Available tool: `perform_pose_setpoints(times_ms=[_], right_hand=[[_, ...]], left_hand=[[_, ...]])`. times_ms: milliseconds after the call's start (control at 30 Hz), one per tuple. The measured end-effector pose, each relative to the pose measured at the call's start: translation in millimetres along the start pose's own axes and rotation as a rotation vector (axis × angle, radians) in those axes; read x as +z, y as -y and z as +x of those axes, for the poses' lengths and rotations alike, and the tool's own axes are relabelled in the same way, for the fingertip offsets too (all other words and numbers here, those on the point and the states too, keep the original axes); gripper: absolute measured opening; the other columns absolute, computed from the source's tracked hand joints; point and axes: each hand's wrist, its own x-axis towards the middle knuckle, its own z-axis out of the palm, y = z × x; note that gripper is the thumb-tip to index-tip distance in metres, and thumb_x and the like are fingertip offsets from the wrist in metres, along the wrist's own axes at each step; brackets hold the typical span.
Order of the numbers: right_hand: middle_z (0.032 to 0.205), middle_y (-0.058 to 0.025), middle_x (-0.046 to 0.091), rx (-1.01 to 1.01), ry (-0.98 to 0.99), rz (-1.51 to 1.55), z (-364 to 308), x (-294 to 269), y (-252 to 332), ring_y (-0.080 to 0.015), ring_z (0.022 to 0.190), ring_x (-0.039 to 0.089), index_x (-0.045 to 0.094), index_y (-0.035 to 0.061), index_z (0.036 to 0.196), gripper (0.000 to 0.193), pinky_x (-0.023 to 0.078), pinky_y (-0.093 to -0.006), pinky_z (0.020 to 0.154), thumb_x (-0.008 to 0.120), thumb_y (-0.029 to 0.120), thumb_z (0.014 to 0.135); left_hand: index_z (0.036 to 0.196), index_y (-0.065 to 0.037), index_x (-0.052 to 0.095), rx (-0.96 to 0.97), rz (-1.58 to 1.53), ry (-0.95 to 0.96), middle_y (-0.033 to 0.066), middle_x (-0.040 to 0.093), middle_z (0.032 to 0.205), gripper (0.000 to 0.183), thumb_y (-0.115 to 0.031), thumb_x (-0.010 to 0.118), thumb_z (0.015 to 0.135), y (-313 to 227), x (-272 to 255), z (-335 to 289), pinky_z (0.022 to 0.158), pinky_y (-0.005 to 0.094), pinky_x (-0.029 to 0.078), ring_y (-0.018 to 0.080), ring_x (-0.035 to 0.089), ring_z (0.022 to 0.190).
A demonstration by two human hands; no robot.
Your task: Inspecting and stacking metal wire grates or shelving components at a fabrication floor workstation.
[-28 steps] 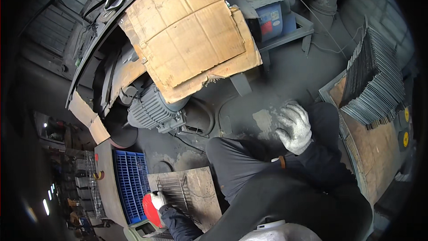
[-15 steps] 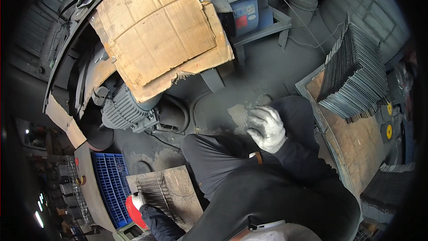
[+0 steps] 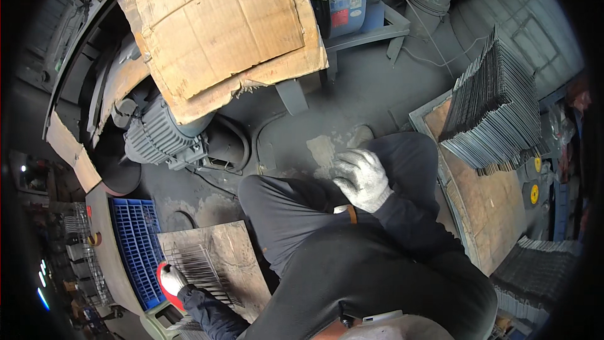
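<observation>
My right hand point(image 3: 362, 179), in a whitish work glove, hovers over my lap beside the right knee, fingers loosely apart and holding nothing. At the lower left, my gloved left hand point(image 3: 173, 279) is closed against a red curved thing point(image 3: 165, 293), whose kind I cannot make out. That hand is at the edge of a worn board point(image 3: 242, 258). Several thin dark wire pieces, joined like a grid point(image 3: 198, 264), lie on the board next to my left forearm.
A blue plastic crate point(image 3: 135, 239) stands left of the board. Ahead are a finned electric motor point(image 3: 163, 135) and cardboard sheets point(image 3: 214, 31). To the right, a tall stack of dark metal grids point(image 3: 497, 110) rests on a wooden-topped table point(image 3: 481, 214); another stack point(image 3: 535, 271) sits lower right.
The whole view has shifted, so the scene sits further left and slightly higher. My left hand stays with the red thing by the board; my right hand remains over my lap.
</observation>
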Motion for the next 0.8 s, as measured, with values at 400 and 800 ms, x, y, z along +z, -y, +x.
perform_pose_setpoints(times_ms=[400, 800], right_hand=[[0.136, -0.0126, 0.068, 0.136, 0.256, 0.374, 31, 22, 39, -0.0350, 0.128, 0.064, 0.069, 0.0077, 0.133, 0.050, 0.052, -0.0467, 0.109, 0.082, 0.036, 0.093], [0.106, -0.0099, 0.075, 0.594, 0.176, 1.048, 95, 44, 72, -0.0194, 0.100, 0.070, 0.068, 0.0007, 0.116, 0.028, 0.057, -0.0340, 0.094, 0.081, 0.007, 0.092]], left_hand=[[0.109, 0.004, 0.067, 0.279, -0.446, 0.139, 0.0111, 0.068, 0.090, 0.018, 0.004, 0.055, 0.096, -163, -145, -34, 0.079, 0.0341, 0.051, 0.0199, 0.060, 0.080], [0.142, -0.007, 0.066, 1.038, -0.531, -0.015, 0.0205, 0.064, 0.139, 0.064, 0.001, 0.081, 0.080, -421, -168, -135, 0.110, 0.0438, 0.051, 0.0381, 0.064, 0.128]])
